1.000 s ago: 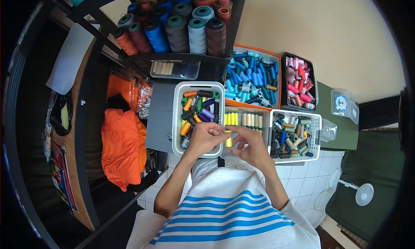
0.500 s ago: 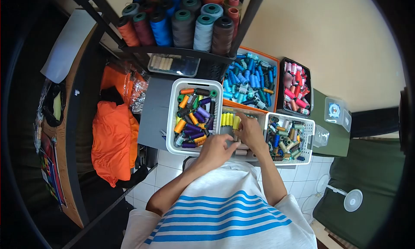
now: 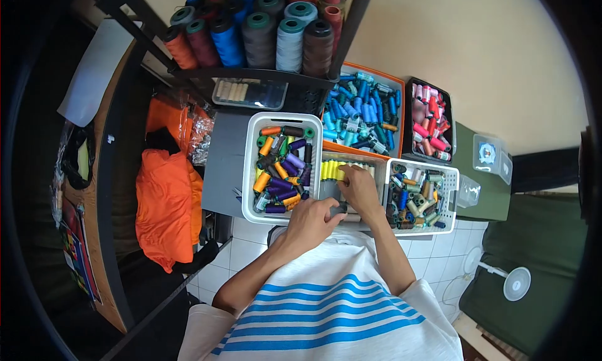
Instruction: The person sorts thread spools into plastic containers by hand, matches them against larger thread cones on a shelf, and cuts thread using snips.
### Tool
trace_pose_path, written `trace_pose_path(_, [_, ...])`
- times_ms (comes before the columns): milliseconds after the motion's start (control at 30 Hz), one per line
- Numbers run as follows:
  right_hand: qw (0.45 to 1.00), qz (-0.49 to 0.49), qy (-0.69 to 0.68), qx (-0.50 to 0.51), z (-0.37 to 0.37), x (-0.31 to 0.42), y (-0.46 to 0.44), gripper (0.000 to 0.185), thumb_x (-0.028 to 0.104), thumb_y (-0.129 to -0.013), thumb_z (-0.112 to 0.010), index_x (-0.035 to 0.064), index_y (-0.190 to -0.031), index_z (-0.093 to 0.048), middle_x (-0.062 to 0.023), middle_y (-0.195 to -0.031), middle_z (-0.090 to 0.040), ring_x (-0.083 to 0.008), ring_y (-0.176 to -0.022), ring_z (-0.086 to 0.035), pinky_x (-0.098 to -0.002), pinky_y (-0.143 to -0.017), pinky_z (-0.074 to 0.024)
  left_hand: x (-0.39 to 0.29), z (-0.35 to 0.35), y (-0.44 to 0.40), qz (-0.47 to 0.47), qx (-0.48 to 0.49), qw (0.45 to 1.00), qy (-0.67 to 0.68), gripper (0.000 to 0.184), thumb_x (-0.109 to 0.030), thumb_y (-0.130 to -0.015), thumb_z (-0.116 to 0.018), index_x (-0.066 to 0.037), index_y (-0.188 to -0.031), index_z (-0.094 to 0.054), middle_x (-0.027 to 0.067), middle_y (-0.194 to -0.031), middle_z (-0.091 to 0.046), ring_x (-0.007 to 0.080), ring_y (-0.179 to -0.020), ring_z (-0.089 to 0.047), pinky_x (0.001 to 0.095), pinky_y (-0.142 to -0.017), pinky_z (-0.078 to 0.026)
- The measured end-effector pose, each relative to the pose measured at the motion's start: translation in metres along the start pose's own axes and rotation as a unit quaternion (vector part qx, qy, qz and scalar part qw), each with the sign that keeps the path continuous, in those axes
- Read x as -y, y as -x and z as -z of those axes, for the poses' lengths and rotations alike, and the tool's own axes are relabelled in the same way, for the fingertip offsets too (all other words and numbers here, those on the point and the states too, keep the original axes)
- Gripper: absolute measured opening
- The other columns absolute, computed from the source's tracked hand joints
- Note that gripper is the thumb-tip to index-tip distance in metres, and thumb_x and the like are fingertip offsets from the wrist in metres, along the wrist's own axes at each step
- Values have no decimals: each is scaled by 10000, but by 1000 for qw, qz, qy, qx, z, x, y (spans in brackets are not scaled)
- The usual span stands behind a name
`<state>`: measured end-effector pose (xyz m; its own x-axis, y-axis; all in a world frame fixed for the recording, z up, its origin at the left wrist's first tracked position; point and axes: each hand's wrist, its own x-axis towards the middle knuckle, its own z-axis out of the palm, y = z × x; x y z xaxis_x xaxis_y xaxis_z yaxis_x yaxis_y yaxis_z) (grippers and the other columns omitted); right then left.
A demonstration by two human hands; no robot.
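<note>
My right hand reaches into a clear container between two white baskets. Its fingers close on a yellow thread spool at the end of a row of yellow spools. My left hand hovers over the container's near left edge, beside the left white basket. The left thumb and index finger are apart, and I see nothing held between them. Beige spools lie partly hidden beneath my right hand. Purple, orange, yellow and green spools fill the left basket in a jumble.
At the right stands a white basket of mixed spools. Behind are an orange box of blue spools and a black bin of pink and red ones. Large thread cones stand on a black rack above.
My right hand has brought the yellow spool up against the row of yellow ones. My left hand has drawn slightly back, its thumb and index finger spreading. The view has shifted a little.
</note>
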<state>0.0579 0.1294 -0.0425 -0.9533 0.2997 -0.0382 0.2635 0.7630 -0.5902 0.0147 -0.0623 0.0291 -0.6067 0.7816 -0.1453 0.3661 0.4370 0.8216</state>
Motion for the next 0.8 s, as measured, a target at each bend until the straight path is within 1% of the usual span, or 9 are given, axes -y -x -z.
trace_pose_path(133, [1000,-15,19,-15,5,16,2,322,47,-808,-758,-1,-1126,-729,-203,-1044,-709,-360,-820,-691,-461,-745,-552,-1,0,-1,-13,0,1000,-25,285,-213,-900,-802,-1,-1081,-744,119,-659,-702,270,-547,-677,381,-542,-502])
trace_pose_path(167, [999,-19,17,-21,0,19,2,322,47,-808,-758,-1,-1126,-729,-203,-1044,-709,-360,-820,-691,-461,-745,-552,-1,1,-1,-17,5,999,-29,285,-213,-900,-802,-1,-1081,-744,119,-659,-702,270,-547,-677,381,-542,-502])
trace_pose_path(233, [992,88,31,-83,-15,20,5,296,67,-825,-721,-3,-1113,-726,-200,-1139,-698,-362,-944,-677,-462,-813,-548,-3,2,0,-6,11,1000,-24,275,-216,-896,-805,-3,-1058,-744,118,-659,-702,264,-547,-679,374,-545,-506])
trace_pose_path(267, [992,88,30,-86,-20,20,6,296,67,-825,-721,-3,-1113,-726,-200,-1139,-698,-362,-944,-677,-462,-813,-548,-3,1,0,-8,12,1000,-27,275,-216,-896,-805,-3,-1058,-744,118,-659,-702,264,-547,-679,374,-545,-506])
trace_pose_path(333, [979,141,142,-30,-32,18,6,302,92,-777,-662,-24,-1053,-707,-184,-1171,-687,-368,-1093,-611,-468,-957,-499,-2,2,0,-1,24,999,-37,256,-217,-894,-805,-9,-1031,-744,117,-660,-703,263,-545,-679,370,-548,-510])
trace_pose_path(367, [980,155,122,-33,-41,11,7,312,135,-753,-653,-23,-1020,-691,-213,-1222,-656,-359,-1085,-588,-450,-962,-469,-2,2,0,-1,22,999,-39,256,-217,-894,-805,-9,-1031,-744,117,-660,-703,263,-545,-679,370,-548,-510])
trace_pose_path(467, [984,165,55,-43,-43,8,10,321,150,-757,-653,-28,-1023,-675,-230,-1238,-616,-364,-1096,-579,-436,-940,-462,-3,2,2,-3,22,999,-24,236,-213,-896,-802,-13,-1006,-742,119,-666,-707,267,-550,-681,369,-548,-511])
trace_pose_path(567, [985,170,43,-9,-42,10,10,353,147,-746,-659,-34,-1049,-667,-219,-1206,-594,-365,-1088,-558,-429,-923,-457,-5,1,1,-16,10,999,-29,227,-209,-899,-799,-11,-993,-740,122,-672,-710,270,-559,-687,371,-553,-516])
trace_pose_path(800, [980,187,63,-27,-48,12,8,366,177,-764,-659,-14,-1076,-681,-190,-1154,-597,-346,-1064,-528,-432,-928,-424,-8,2,1,-2,16,1000,-24,214,-207,-896,-799,-14,-967,-738,127,-679,-712,285,-585,-701,379,-566,-525])
